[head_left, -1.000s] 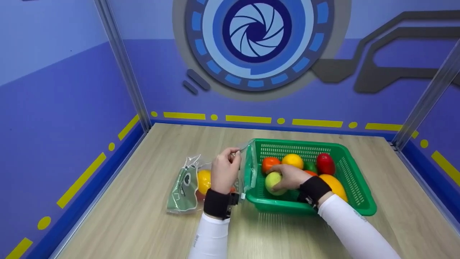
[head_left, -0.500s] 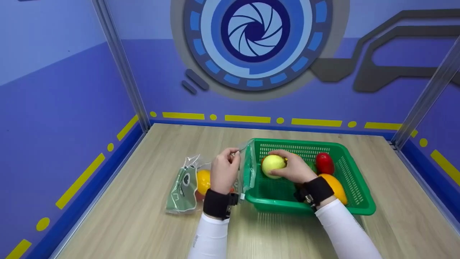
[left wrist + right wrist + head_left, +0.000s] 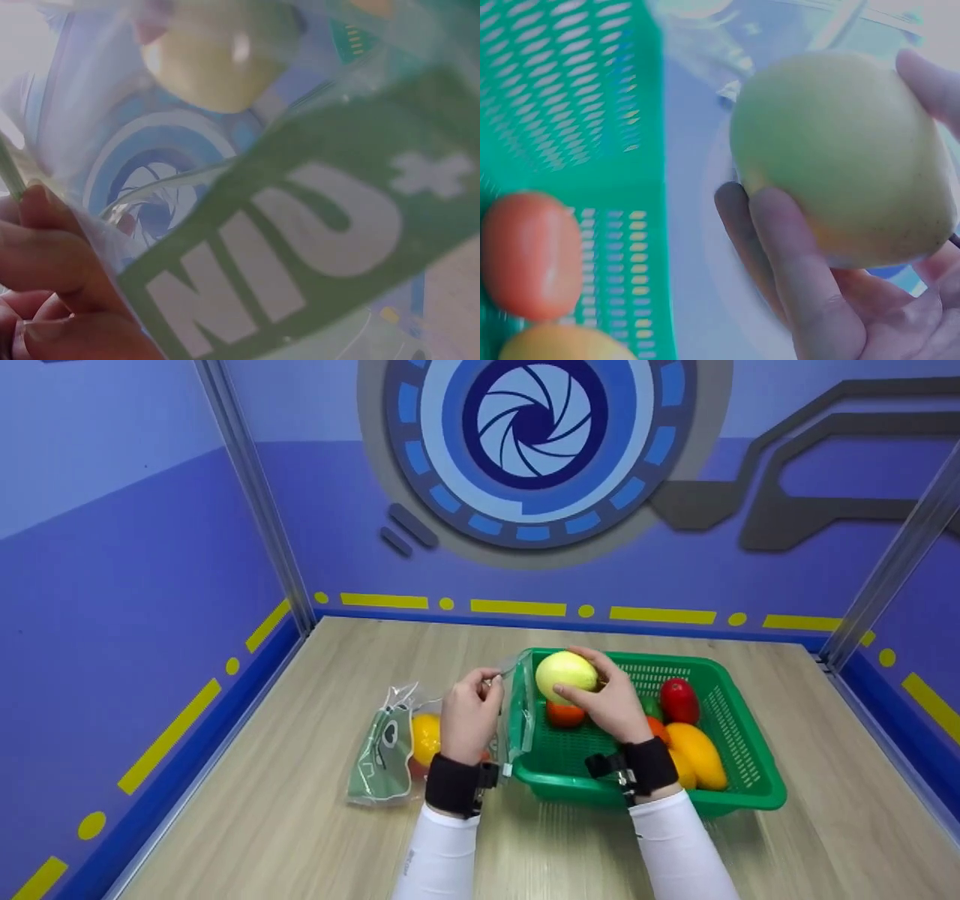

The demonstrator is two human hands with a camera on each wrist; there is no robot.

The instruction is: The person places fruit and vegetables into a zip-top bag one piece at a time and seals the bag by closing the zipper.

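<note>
My left hand pinches the rim of a clear plastic bag printed with a green cartoon face. Green print with white letters fills much of the left wrist view. The bag's mouth drapes over the basket's left rim, and an orange-yellow fruit shows inside. My right hand grips a pale yellow-green pear above the basket's back left corner, beside the bag's mouth. In the right wrist view, thumb and fingers wrap the pear, and a dark stem shows.
A green basket holds a red-orange tomato, a red fruit, a mango and a green item. It stands on a wooden table, with a blue patterned wall behind.
My right hand has lifted the pear from low in the basket and carried it back and slightly left. The tomato under it shows again. My left hand and the bag stay put.
</note>
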